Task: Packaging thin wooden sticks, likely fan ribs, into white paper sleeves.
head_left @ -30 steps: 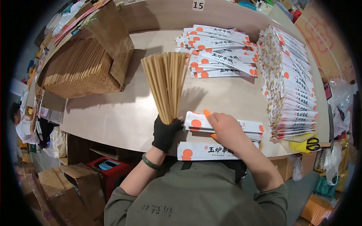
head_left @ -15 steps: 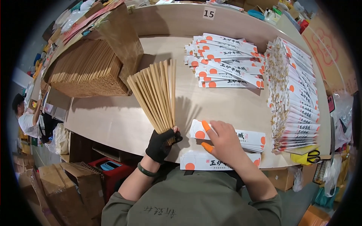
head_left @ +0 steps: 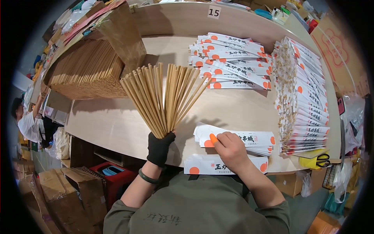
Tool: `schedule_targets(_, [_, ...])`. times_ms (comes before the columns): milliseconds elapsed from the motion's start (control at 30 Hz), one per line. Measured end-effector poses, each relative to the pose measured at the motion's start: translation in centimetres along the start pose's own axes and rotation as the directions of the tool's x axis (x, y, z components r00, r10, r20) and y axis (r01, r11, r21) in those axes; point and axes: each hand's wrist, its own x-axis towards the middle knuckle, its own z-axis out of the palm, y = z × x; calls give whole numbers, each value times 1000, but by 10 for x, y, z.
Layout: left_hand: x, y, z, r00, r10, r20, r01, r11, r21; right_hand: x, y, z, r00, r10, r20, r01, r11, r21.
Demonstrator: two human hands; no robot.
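My left hand [head_left: 160, 149], in a black glove, is wrapped round the lower ends of a bundle of wooden chopsticks [head_left: 170, 102]. They fan out upward over the table. With fingers drawn together, my right hand [head_left: 233, 151] grips the top of a pile of white paper chopstick sleeves [head_left: 263, 139] with orange dots. An orange finger cot shows on one finger; the fingertips are partly hidden. Nearer my body, a second pile of the same sleeves [head_left: 202, 165] lies at the table's edge, partly under my right wrist.
A box of stacked chopsticks [head_left: 87, 70] stands at the left. Filled sleeves [head_left: 233, 70] lie at the far middle, with a taller stack [head_left: 306, 105] at the right. Black-handled scissors [head_left: 322, 160] rest at the right edge. Another person [head_left: 29, 123] is at far left.
The chopsticks have spread into a wider fan as my left hand turned. My right hand's fingers, spread over the sleeves before, have closed on the upper pile.
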Motion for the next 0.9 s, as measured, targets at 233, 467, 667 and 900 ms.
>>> schedule_targets(233, [5, 0, -14, 965, 255, -58, -238, 948, 210, 8, -3, -16, 997, 55, 61, -62, 991, 118])
schedule_targets(467, [2, -5, -29, 950, 283, -131, -231, 921, 312, -2, -2, -9, 995, 80, 53, -85, 991, 101])
schedule_targets(667, [-6, -1, -43, 912, 392, -120, -309, 849, 429, 3, 1, -10, 992, 127, 24, -129, 972, 196])
schedule_targets(900, [-12, 1, -58, 883, 466, -54, -375, 770, 517, 30, 6, -34, 812, 572, 118, -532, 641, 553])
